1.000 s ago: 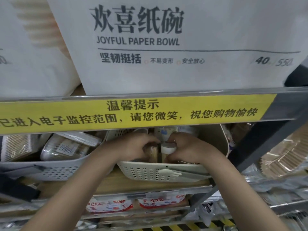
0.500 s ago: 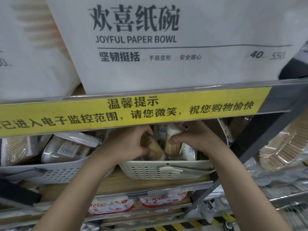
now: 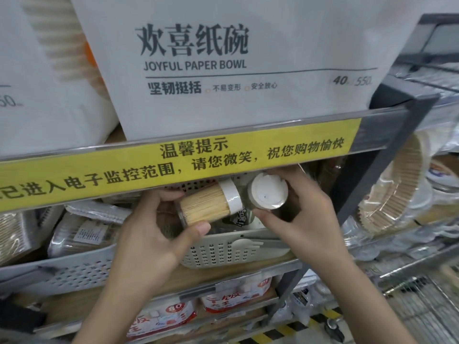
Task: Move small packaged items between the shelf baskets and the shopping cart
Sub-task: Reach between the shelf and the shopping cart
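Observation:
My left hand (image 3: 151, 239) grips a clear toothpick jar (image 3: 206, 204) with a white cap, lying on its side above the pale perforated shelf basket (image 3: 223, 252). My right hand (image 3: 305, 214) grips a second jar, its white lid (image 3: 268, 192) facing me. Both jars are held just below the yellow notice strip (image 3: 173, 165), above the basket's rim. A dark small packet (image 3: 239, 219) lies inside the basket beneath them. At the lower right stands the wire shopping cart (image 3: 422, 301).
A second grey basket (image 3: 69, 269) on the left holds wrapped packs. Large white paper bowl packs (image 3: 223, 58) fill the shelf above. Stacked paper plates (image 3: 387, 197) sit to the right of the dark shelf post (image 3: 367, 175). Red and white packs (image 3: 233, 299) lie on the shelf below.
Both hands have lifted the two jars up and out of the basket toward me. The view has shifted left and closer, bringing the cart into sight.

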`<state>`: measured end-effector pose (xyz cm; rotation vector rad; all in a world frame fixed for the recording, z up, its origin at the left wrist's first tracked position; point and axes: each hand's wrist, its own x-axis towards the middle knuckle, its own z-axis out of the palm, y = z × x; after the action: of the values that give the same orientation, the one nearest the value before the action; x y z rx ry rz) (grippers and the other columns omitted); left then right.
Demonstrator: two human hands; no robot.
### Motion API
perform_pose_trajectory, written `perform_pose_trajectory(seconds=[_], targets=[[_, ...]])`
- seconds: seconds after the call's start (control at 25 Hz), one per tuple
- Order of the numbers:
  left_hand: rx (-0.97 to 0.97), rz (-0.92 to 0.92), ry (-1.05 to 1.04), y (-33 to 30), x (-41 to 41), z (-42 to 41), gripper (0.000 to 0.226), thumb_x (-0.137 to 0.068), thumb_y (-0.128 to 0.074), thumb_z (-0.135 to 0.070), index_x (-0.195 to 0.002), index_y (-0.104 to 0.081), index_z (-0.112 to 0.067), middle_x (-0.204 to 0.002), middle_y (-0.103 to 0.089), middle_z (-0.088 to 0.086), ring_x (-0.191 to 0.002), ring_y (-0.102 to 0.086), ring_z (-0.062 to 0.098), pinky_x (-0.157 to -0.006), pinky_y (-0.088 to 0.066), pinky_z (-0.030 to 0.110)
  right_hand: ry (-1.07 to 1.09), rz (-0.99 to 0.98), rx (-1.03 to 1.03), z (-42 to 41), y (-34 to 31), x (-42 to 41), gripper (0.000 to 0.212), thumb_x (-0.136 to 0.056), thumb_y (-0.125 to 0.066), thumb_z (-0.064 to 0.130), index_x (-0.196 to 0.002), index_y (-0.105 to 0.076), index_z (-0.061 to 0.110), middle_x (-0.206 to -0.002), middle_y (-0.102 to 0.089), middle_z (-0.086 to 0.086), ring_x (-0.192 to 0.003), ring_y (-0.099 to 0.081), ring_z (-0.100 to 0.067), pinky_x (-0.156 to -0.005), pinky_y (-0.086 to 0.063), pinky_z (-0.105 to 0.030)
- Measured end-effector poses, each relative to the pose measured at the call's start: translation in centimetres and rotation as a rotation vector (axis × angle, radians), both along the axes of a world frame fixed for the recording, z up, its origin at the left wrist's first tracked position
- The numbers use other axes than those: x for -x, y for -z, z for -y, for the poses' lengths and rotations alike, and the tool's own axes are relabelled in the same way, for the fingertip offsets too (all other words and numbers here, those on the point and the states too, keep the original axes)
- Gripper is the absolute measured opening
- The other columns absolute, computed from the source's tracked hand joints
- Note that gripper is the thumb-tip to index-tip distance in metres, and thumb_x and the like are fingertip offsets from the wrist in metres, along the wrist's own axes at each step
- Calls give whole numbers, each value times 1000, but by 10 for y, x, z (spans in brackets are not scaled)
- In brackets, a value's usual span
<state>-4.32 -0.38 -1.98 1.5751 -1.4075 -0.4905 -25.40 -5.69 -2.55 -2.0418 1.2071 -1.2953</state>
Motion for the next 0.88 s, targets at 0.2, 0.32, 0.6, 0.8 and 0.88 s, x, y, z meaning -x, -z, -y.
perform_pose_trajectory(seconds=[0.2,0.32,0.6,0.8,0.88], targets=[[21,-518,165,13,11,-23,45,-44,-77,-43,-85,-59,-33,-87,-69,-11,-78,-65,3,-65,-51,17,-6,119,60,-42,-3,3,60,-73,-75,26,-126,-49,35,-121,-55,22,-117,-54,-5,-95,-46,-21],[-38,-702,334,26,20,-29,46,-45,-78,-28,-87,-61,-20,-84,-69,-1,-78,-64,11,-65,-52,19,-11,274,-25,-65,-1,1,74,-68,-80,16,-129,-46,38,-127,-56,20,-120,-53,-4,-95,-44,-15],[-159,-696,622,34,48,-38,67,-49,-76,-23,-114,-59,-18,-107,-71,-7,-99,-67,9,-75,-51,14,127,417,-175,-105,24,18,68,-62,-84,19,-122,-59,38,-119,-65,11,-114,-59,-10,-95,-47,-23],[-215,-619,746,39,91,-30,64,-49,-75,-32,-109,-61,-19,-105,-71,-10,-98,-66,5,-75,-49,10,302,451,-224,-130,33,56,70,-59,-84,17,-122,-59,37,-117,-66,6,-112,-60,-15,-97,-48,-33],[-228,-596,826,39,122,-28,57,-52,-75,-34,-107,-63,-22,-103,-72,-12,-96,-66,3,-74,-48,9,376,484,-243,-141,37,78,67,-59,-85,19,-119,-60,37,-117,-66,3,-111,-61,-19,-96,-48,-45]])
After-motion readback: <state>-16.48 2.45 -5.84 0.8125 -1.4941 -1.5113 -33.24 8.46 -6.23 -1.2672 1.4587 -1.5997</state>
